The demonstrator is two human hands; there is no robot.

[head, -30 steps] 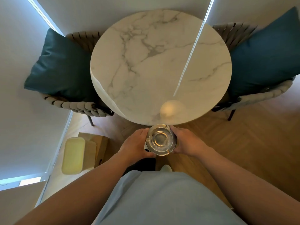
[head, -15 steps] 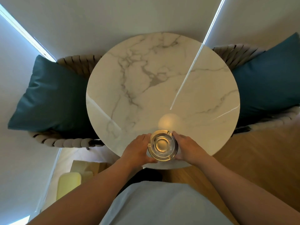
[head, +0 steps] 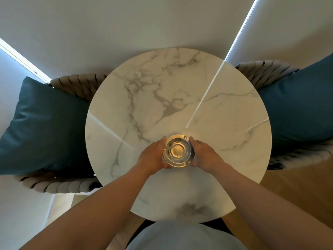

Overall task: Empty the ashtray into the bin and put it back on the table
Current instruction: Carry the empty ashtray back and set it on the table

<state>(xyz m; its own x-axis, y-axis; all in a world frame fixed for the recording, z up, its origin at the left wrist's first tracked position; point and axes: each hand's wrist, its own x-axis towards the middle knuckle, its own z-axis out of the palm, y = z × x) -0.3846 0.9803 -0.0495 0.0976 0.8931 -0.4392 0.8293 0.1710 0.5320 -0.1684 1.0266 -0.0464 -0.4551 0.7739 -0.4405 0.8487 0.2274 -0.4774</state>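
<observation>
Both hands hold the glass ashtray between them, left hand and right hand each with a grip closed on its rim. It sits upright over the round marble surface, near the middle; whether it touches the surface I cannot tell.

Pale blinds; teal-cushioned woven chairs, seemingly wooden floor
</observation>
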